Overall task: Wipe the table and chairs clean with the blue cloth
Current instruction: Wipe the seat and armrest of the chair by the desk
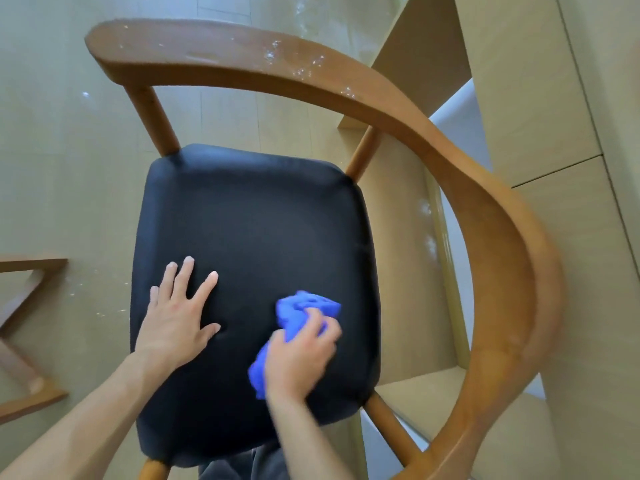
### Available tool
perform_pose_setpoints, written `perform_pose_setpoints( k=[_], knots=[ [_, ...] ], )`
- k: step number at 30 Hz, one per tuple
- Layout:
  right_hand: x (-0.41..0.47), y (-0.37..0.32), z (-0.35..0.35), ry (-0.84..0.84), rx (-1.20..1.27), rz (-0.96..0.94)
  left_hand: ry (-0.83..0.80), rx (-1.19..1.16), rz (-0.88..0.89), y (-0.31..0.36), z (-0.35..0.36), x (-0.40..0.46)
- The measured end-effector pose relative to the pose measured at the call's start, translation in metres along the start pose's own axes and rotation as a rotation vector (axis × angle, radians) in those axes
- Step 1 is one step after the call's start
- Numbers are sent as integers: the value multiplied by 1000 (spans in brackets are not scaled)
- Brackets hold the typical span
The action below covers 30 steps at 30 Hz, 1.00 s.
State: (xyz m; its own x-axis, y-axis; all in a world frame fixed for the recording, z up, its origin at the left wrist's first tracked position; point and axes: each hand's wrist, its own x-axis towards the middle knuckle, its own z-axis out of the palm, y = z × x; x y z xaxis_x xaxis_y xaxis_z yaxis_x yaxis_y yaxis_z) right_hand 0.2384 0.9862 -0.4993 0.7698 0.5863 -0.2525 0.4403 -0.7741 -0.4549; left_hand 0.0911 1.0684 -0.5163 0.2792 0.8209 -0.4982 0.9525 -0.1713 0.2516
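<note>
A wooden chair with a curved brown backrest rail (398, 98) and a black padded seat (249, 220) fills the view from above. My right hand (299, 358) grips the bunched blue cloth (303, 311) and presses it onto the near right part of the seat; the hand is blurred. My left hand (176, 315) lies flat on the near left part of the seat with its fingers spread. White specks dot the top of the backrest rail.
Part of another wooden frame (24, 296) stands at the left edge. Pale wood-look floor (62, 150) surrounds the chair. Beige panels (540, 98) rise at the right behind the backrest.
</note>
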Motion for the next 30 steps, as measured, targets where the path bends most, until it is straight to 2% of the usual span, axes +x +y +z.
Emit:
perform_pose_setpoints(
  k=[2,4,6,8,10,11,15,18,20,22,24,27,30],
  knots=[
    [-23,-11,11,-198,-131,-279,12,-103,6,-6,-3,0],
    [-19,4,9,-296,-276,-562,4,-172,-9,-11,-6,-1],
    [-10,28,-5,-440,-396,-1016,14,-194,-22,-10,-7,-2],
    [-3,43,-16,-658,-522,-1444,19,-197,-36,-6,-7,-2],
    [5,48,-26,-808,-643,-1706,0,-181,-49,-7,-10,-2],
    [12,53,-32,-843,-670,-1773,-18,-167,-40,-9,-14,-2],
    [74,84,-71,-816,-712,-1803,-85,-162,17,-18,-30,-1],
    [114,88,-98,-785,-794,-1561,-79,-261,31,-19,-35,1],
    [121,73,-100,-736,-695,-1364,-72,-311,18,-22,-38,2],
    [102,45,-81,-664,-513,-1314,-63,-350,1,-25,-41,4],
    [59,9,-39,-582,-388,-1359,-53,-377,0,-27,-43,5],
    [-26,-40,33,-527,-375,-1335,-64,-404,-4,-31,-43,8],
    [-90,-51,59,-630,-465,-1383,-103,-371,28,-34,-41,9]
  ],
)
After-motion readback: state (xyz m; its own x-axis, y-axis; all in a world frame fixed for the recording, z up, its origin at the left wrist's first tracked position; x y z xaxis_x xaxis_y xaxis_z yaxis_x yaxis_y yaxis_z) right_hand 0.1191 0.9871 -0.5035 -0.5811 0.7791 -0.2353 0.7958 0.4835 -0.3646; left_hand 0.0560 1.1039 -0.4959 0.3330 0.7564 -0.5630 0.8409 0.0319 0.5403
